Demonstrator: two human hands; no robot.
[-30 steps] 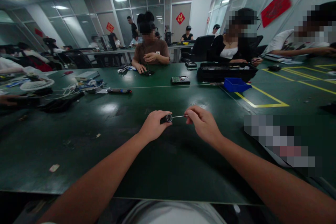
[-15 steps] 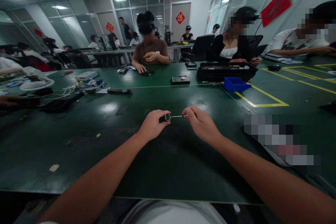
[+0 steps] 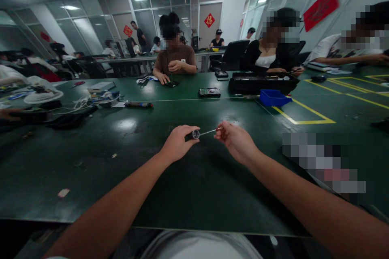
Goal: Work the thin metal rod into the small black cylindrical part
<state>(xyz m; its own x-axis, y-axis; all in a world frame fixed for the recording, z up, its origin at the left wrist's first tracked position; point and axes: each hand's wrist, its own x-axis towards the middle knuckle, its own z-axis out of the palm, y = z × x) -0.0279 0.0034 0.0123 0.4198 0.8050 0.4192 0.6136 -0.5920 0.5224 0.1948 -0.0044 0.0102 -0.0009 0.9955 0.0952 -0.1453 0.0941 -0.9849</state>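
Black cylinder [image 3: 195, 134] in the thumb-and-finger clasp of the left hand [image 3: 177, 142], slim screwdriver [image 3: 208, 132] in the curled right hand [image 3: 238, 141]

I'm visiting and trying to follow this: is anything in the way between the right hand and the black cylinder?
Nothing visible blocks it. The left hand holds the black cylinder; only the thin tool held in the right hand lies in the gap. Whether its tip touches is too small to tell.
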